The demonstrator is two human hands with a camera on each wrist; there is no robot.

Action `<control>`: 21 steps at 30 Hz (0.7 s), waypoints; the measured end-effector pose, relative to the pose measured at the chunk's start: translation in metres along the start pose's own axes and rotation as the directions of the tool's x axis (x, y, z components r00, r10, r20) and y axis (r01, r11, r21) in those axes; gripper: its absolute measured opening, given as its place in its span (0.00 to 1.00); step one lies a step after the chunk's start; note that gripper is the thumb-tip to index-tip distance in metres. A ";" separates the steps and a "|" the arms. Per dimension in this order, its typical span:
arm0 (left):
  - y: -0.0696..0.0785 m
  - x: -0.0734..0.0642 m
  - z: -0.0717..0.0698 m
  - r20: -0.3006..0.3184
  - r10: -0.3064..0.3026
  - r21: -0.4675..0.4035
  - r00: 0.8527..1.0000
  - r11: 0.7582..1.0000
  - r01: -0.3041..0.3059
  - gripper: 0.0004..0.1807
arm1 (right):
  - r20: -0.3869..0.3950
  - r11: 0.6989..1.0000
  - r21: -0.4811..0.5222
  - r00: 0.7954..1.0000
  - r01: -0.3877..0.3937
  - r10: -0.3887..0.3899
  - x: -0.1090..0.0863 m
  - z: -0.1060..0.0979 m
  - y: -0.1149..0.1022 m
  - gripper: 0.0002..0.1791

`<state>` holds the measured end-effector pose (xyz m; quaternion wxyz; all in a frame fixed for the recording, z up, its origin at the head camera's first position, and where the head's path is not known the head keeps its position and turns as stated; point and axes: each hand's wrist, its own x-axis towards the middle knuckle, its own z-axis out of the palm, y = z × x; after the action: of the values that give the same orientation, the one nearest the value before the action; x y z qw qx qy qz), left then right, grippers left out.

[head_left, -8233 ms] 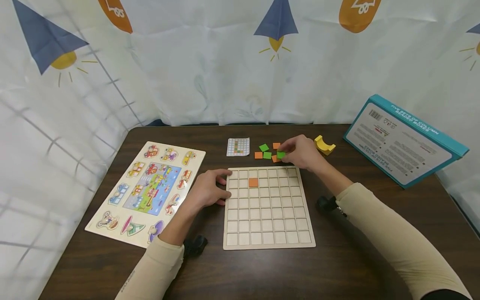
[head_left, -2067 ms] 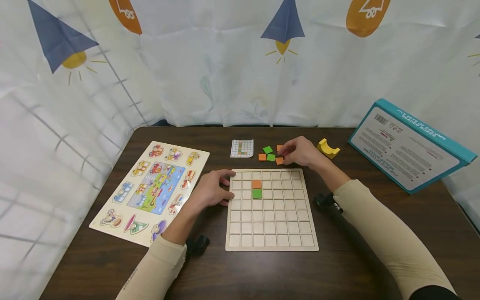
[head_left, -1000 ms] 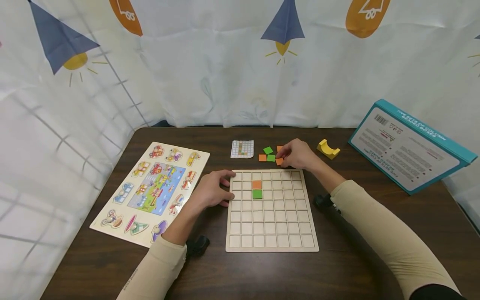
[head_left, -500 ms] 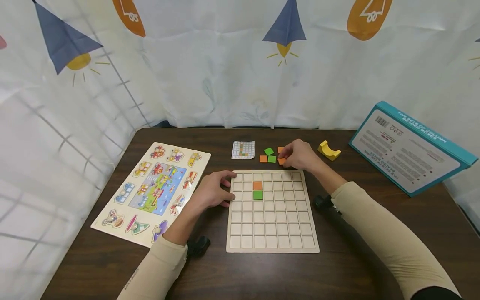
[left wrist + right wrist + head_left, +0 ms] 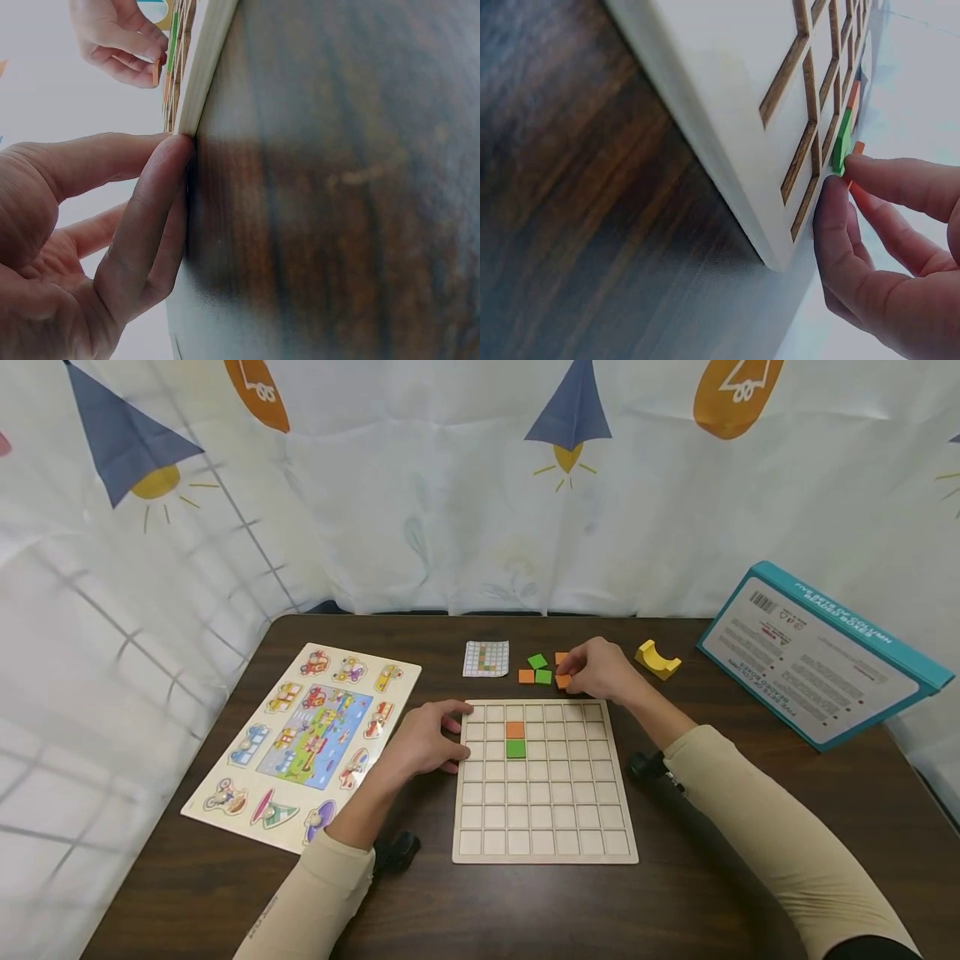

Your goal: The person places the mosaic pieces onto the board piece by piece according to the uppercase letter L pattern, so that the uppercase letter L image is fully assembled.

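Observation:
A wooden grid board lies flat on the table. In its grid an orange square tile sits directly above a green square tile. My left hand touches the board's left edge with extended, spread fingers; the left wrist view shows a fingertip against its side. Beyond the far edge, my right hand pinches an orange tile between thumb and fingers, partly hidden by them. Loose beside it lie green tiles and orange tiles.
A small printed grid card lies left of the loose tiles. To their right is a yellow curved block. A vehicle picture puzzle lies on the left, and a teal-edged box leans at the right on the dark table.
Since the oldest frame, a green tile has gone from the right hand's fingers onto the board below the orange one. The right hand is back at the loose tiles; the left hand stays put.

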<state>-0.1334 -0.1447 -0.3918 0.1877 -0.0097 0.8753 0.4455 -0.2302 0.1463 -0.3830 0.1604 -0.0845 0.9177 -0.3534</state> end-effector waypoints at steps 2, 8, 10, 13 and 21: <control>0.000 0.000 0.000 -0.002 0.001 -0.001 1.000 1.000 -0.001 0.37 | -0.001 1.000 -0.002 1.000 0.007 -0.007 -0.001 0.000 -0.001 0.13; -0.001 0.001 0.000 -0.001 -0.002 0.001 1.000 1.000 0.002 0.37 | -0.007 1.000 -0.001 1.000 0.026 -0.026 -0.006 0.001 -0.003 0.12; -0.001 0.001 0.000 0.000 -0.001 0.002 1.000 1.000 0.001 0.37 | -0.010 1.000 0.000 1.000 0.027 -0.027 -0.007 0.001 -0.004 0.12; -0.001 0.001 -0.001 0.001 0.003 0.003 1.000 1.000 -0.003 0.37 | -0.014 1.000 0.000 1.000 0.023 -0.023 -0.009 0.002 -0.004 0.12; -0.001 0.002 0.000 0.006 0.004 0.003 1.000 1.000 -0.004 0.37 | -0.013 1.000 0.012 1.000 0.023 -0.023 -0.015 0.004 -0.004 0.13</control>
<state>-0.1351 -0.1454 -0.3934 0.1895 -0.0063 0.8755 0.4445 -0.2147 0.1452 -0.3797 0.1511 -0.0917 0.9156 -0.3613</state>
